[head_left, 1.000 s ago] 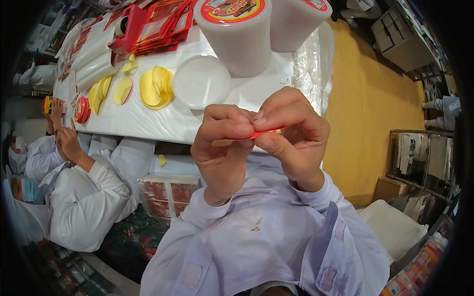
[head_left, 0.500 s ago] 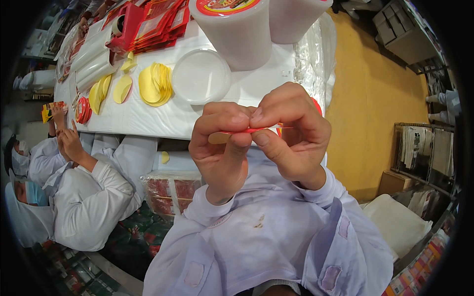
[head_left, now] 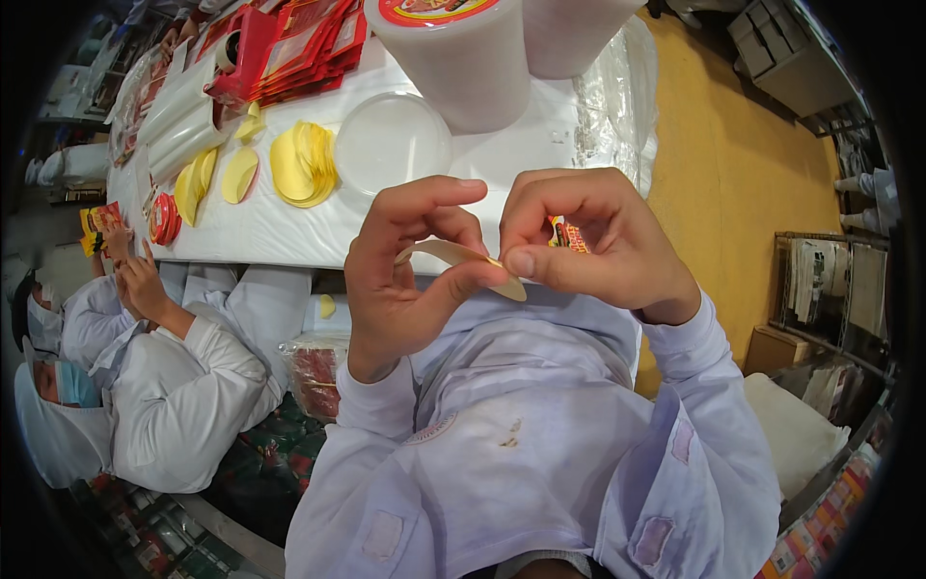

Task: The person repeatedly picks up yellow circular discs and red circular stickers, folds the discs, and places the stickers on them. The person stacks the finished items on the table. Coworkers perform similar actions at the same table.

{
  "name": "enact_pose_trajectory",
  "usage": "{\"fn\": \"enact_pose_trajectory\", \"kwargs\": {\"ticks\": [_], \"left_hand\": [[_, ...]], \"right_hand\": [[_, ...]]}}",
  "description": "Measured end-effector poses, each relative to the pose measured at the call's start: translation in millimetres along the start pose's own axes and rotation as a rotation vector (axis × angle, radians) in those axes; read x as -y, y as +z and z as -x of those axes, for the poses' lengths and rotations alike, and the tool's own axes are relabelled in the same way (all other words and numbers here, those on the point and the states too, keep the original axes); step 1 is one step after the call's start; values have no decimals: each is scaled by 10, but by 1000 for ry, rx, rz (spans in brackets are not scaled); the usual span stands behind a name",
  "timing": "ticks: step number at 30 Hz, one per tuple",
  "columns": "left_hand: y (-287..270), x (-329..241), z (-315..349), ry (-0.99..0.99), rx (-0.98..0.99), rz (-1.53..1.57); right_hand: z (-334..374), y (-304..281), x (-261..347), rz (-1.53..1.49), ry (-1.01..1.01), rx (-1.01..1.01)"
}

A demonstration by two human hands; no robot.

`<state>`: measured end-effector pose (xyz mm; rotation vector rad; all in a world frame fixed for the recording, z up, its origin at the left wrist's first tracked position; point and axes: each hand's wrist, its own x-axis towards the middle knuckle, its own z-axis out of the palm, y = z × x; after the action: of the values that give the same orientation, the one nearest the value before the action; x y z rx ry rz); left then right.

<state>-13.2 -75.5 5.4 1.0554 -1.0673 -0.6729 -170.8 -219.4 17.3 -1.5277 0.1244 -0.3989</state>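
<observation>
A thin, rounded pale-yellow label sheet [head_left: 441, 250] is bent in front of me, just off the near table edge. My left hand [head_left: 386, 280] pinches it between thumb and fingers, with the index finger raised. The thumb and forefinger of my right hand [head_left: 632, 236] are pressed together at the sheet's right end. Part of a red and yellow printed label [head_left: 572, 234] shows through the gap in my right hand; I cannot tell whether that hand holds it. Beyond my hands, a round translucent lid [head_left: 394, 145] lies on the white table [head_left: 227, 236].
Stacks of yellow oval sheets [head_left: 302, 166] lie left of the lid, with red round labels [head_left: 164, 220] further left. Tall white tubs [head_left: 463, 77] stand at the back, near red pouches [head_left: 304, 48] and a red tape dispenser [head_left: 241, 58]. A co-worker [head_left: 193, 386] sits at my left.
My hands have turned and drawn slightly apart. The sheet, earlier seen nearly edge-on with its red side showing, now bends with its pale face visible. My left index finger has lifted.
</observation>
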Motion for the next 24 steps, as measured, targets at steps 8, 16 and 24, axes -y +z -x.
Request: {"fn": "enact_pose_trajectory", "kwargs": {"ticks": [8,16,24], "left_hand": [[-142,126,-6,540,-55,-749],[-157,242,218,559,-393,-703],[-549,264,150,336,-825,-396]], "right_hand": [[-63,107,-188,-395,306,-20],[-241,590,-281,-297,-37,-134],[-729,520,-337,455,-489,-503]]}}
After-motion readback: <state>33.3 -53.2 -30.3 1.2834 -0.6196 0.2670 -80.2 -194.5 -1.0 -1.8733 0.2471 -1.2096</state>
